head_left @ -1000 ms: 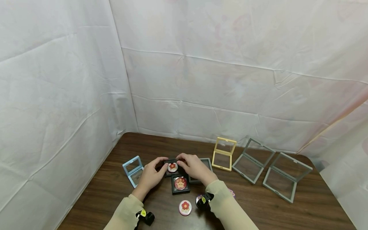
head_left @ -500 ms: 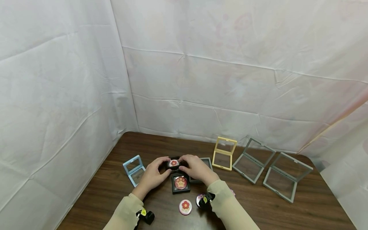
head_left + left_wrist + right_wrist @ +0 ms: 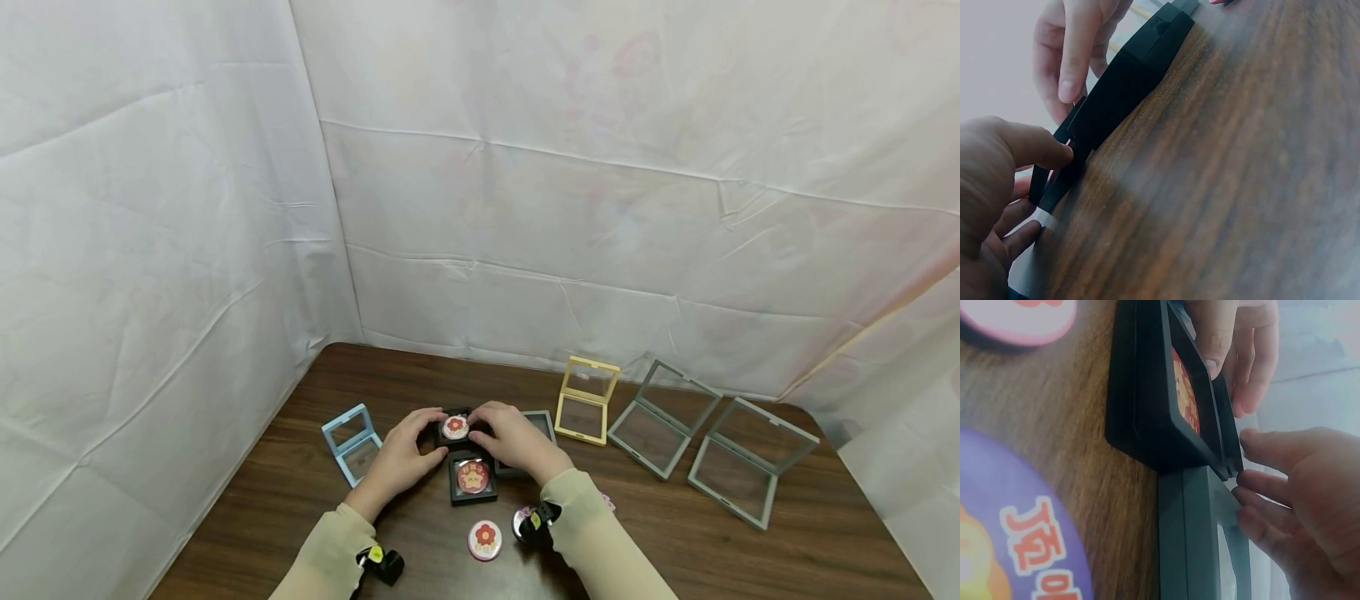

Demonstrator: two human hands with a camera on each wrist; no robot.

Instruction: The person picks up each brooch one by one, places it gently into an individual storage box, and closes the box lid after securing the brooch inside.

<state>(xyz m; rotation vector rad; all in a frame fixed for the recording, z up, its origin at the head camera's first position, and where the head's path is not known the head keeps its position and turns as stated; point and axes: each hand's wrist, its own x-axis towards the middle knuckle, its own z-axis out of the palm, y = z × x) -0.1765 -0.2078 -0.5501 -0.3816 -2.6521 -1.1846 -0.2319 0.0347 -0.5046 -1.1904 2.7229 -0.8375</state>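
A small black frame (image 3: 442, 442) lies at the table's middle with a round white badge (image 3: 455, 427) bearing a red flower in it. My left hand (image 3: 402, 457) grips its left side, thumb at the near edge and fingers behind. On its right side, my right hand (image 3: 517, 440) holds the edge with thumb and fingers. Just nearer stands a closed black frame (image 3: 473, 501) with a red star badge (image 3: 473, 476) inside. In the left wrist view the left hand (image 3: 997, 181) pinches the frame's edge. The right hand (image 3: 1310, 494) touches the far black frame in the right wrist view.
A blue frame (image 3: 347, 448) stands unfolded at left. Behind the right hand lies a grey frame (image 3: 546, 424). Unfolded yellow (image 3: 584, 398) and grey frames (image 3: 686, 442) stand at right. A flower badge (image 3: 484, 540) and a purple badge (image 3: 522, 522) lie in front.
The black frame between my hands has shifted slightly right, and its flower badge tilted and then came to face upward more. My left hand has moved slightly right; the other frames stay put.
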